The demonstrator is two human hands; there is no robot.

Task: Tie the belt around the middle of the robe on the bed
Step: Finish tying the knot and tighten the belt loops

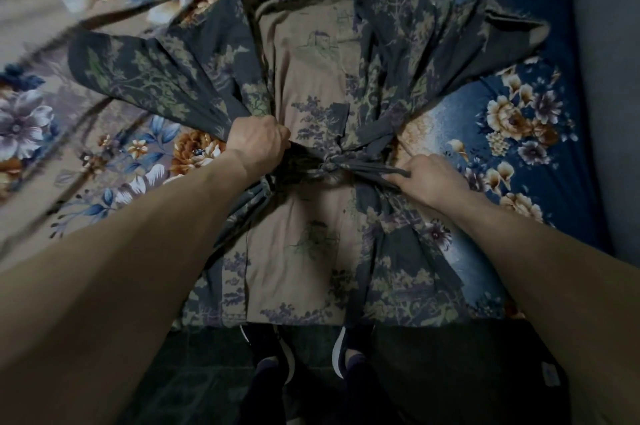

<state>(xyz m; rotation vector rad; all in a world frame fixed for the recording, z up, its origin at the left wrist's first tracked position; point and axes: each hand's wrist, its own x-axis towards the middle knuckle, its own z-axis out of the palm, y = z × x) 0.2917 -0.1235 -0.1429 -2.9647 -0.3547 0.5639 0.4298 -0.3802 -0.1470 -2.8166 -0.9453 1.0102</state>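
Observation:
A grey and tan patterned robe (311, 78) lies spread on the bed, cinched at its middle. A grey belt (367, 166) crosses the waist and forms a knot (327, 165) at the centre. My left hand (258, 142) is closed on the belt end at the robe's left side. My right hand (433, 178) grips the other belt end, stretched taut to the right of the knot. The left belt end is hidden inside my fist.
The bed carries a floral sheet (121, 154), tan on the left and blue on the right. A grey wall or headboard (609, 78) runs along the far right. My shoes (273, 355) stand on the dark floor at the bed's near edge.

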